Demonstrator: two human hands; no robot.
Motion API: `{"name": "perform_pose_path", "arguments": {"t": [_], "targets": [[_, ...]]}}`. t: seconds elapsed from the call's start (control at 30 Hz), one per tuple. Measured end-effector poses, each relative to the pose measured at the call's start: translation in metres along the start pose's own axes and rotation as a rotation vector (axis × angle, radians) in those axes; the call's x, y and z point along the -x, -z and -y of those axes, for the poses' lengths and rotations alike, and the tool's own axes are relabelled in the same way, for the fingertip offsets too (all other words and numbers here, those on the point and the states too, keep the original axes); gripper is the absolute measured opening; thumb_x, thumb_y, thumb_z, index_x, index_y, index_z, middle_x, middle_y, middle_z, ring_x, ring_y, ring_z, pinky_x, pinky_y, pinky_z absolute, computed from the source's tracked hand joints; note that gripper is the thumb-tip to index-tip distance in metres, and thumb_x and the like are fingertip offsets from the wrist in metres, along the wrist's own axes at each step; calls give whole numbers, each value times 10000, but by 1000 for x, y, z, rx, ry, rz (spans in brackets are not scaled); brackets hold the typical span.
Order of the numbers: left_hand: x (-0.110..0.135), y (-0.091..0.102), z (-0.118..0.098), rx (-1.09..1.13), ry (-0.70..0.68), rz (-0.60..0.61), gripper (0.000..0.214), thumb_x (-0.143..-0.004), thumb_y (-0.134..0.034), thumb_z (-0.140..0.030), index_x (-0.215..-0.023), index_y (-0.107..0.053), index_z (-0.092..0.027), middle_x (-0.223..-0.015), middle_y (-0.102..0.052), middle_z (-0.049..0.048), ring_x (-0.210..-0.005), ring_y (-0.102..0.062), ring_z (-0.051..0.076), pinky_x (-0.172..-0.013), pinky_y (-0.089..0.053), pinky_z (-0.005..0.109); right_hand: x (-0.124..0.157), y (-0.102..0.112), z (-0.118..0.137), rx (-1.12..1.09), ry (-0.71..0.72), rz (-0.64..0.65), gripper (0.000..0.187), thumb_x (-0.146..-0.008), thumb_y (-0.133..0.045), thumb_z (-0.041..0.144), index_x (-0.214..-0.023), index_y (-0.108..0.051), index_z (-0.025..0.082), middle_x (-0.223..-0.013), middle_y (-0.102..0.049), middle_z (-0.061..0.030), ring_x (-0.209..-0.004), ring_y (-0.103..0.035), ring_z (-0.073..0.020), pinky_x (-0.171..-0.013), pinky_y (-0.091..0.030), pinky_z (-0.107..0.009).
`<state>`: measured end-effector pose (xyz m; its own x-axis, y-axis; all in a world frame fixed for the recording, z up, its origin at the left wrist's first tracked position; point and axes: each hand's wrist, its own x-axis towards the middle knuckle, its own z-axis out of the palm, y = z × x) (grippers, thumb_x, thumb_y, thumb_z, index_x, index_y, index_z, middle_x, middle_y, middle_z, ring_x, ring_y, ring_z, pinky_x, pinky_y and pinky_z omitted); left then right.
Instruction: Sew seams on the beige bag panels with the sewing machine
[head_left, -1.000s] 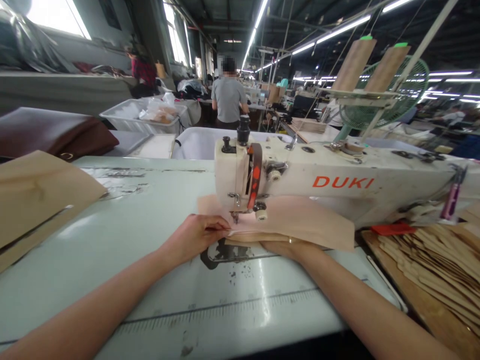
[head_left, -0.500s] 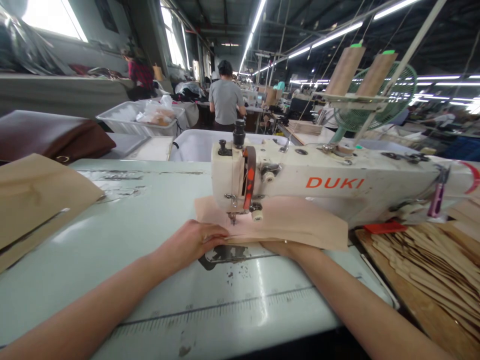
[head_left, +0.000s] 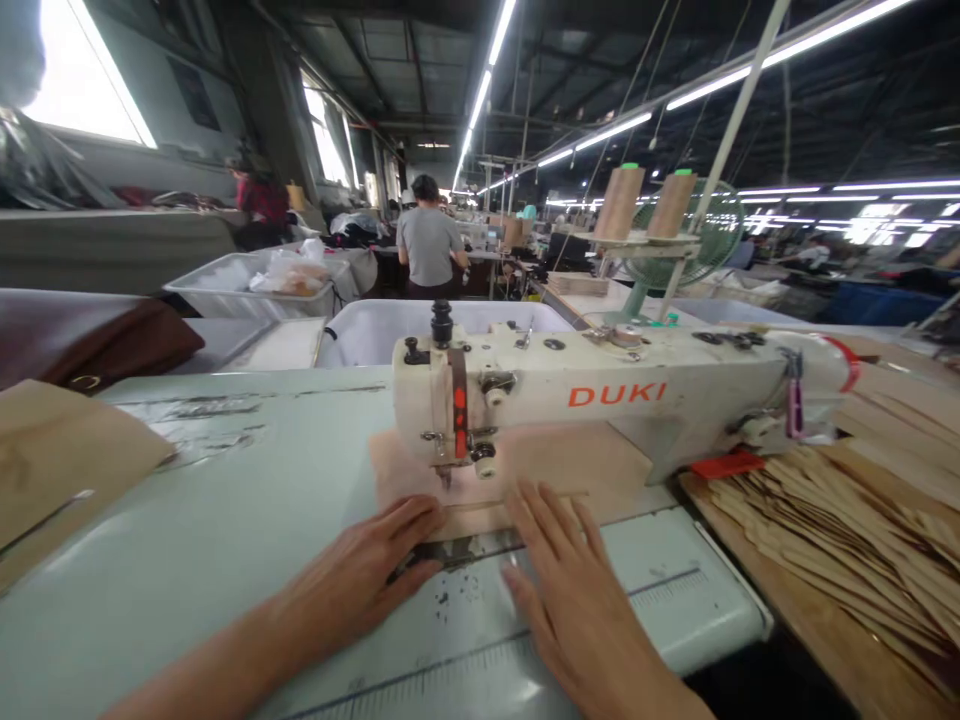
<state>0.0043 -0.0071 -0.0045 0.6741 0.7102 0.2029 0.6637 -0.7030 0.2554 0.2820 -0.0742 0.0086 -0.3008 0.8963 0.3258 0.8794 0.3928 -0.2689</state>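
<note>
A cream DUKI sewing machine [head_left: 600, 395] stands on the pale green table [head_left: 225, 530]. A peach-coloured piece of material [head_left: 555, 470] lies under its needle and arm. My left hand [head_left: 367, 575] lies flat, fingers stretched, its tips on the near left edge of the piece just in front of the needle. My right hand [head_left: 562, 580] is open with fingers spread, palm down, its fingertips on the near edge of the piece to the right of the needle. Neither hand grips anything.
Tan sheets [head_left: 52, 470] and a brown bag [head_left: 90, 335] lie at the left. Several cut tan strips [head_left: 825, 510] are stacked on a board at the right. White tubs [head_left: 375, 330] stand behind the table. A person in grey [head_left: 427, 245] works further back. Thread cones [head_left: 645, 205] and a fan [head_left: 712, 235] stand behind the machine.
My right hand came out from under the piece's edge and now lies flat on top with fingers spread. My left hand flattened. The view tipped down and shifted.
</note>
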Motion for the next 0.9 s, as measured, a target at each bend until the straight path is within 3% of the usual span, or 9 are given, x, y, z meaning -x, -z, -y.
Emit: {"name": "perform_pose_path", "arguments": {"t": [0.1, 0.2, 0.33, 0.43, 0.47, 0.57, 0.67, 0.8, 0.9], "targets": [[-5, -5, 0, -17, 32, -11, 527, -980, -522, -472, -1455, -450, -253, -1493, -475, 72, -1318, -510, 284, -1092, -454, 434, -34, -31, -15, 83, -87, 189, 514, -1046, -302, 397, -1506, -385, 182, -1540, -379, -80, -1455, -296, -309, -1153, -203, -674], [-6, -7, 0, -21, 35, -12, 579, -973, -519, -501, -1484, -413, -248, -1526, -429, 81, -1357, -462, 300, -1120, -418, 471, -48, -16, -35, 102, -28, 227, 475, -1039, -356, 384, -1462, -456, 192, -1522, -408, -87, -1438, -336, -302, -1143, -243, -656], [-3, -10, 3, -12, 19, -20, 570, -989, -495, -479, -1510, -365, -290, -1559, -369, 57, -1405, -392, 293, -1146, -388, 465, -53, 70, -25, 63, 80, -79, 314, -1025, -424, 305, -1147, -694, 202, -1196, -686, -82, -1046, -671, -211, -921, -538, -376], [-2, -13, 4, -43, 22, -5, 584, -992, -487, -478, -1527, -334, -301, -1589, -311, 47, -1448, -302, 319, -1172, -328, 513, -89, 148, -7, 216, 165, -597, 309, -1009, -495, 356, -1232, -656, 216, -1278, -623, -70, -846, -673, -135, -808, -519, -300], [-2, -14, 4, -55, 26, -3, 595, -991, -488, -480, -1534, -321, -300, -1596, -299, 45, -1456, -281, 330, -1178, -306, 532, -109, 169, -5, 318, 207, -623, 358, -1013, -484, 376, -1301, -615, 209, -1382, -551, -71, -847, -664, -124, -841, -497, -321], [-3, -13, 2, -72, 37, -4, 626, -994, -489, -482, -1552, -271, -298, -1604, -285, 43, -1459, -269, 337, -1184, -275, 557, -176, 199, -12, 435, 364, -324, 480, -1028, -397, 450, -1323, -575, 116, -1414, -514, -110, -1010, -636, -165, -933, -429, -371], [-3, -11, 0, -72, 26, -11, 644, -991, -496, -495, -1556, -256, -299, -1601, -295, 39, -1465, -259, 325, -1196, -241, 557, -217, 194, -30, 410, 337, -107, 409, -978, -526, 444, -883, -691, 83, -1060, -680, -87, -835, -641, -136, -788, -460, -296], [-2, -9, 0, -85, 19, -5, 640, -997, -478, -508, -1555, -256, -286, -1596, -306, 43, -1461, -281, 290, -1212, -214, 533, -210, 187, -62, 457, 135, -379, 471, -957, -530, 366, -582, -565, 83, -868, -659, -75, -816, -603, -91, -762, -410, -266], [-3, -10, 1, -89, 17, -2, 641, -1000, -469, -509, -1558, -245, -286, -1599, -300, 34, -1460, -288, 274, -1221, -198, 516, -182, 209, -99, 151, 63, -196, 569, -971, -377, 480, -700, -653, 62, -983, -685, -105, -817, -619, -58, -721, -407, -281]]}}
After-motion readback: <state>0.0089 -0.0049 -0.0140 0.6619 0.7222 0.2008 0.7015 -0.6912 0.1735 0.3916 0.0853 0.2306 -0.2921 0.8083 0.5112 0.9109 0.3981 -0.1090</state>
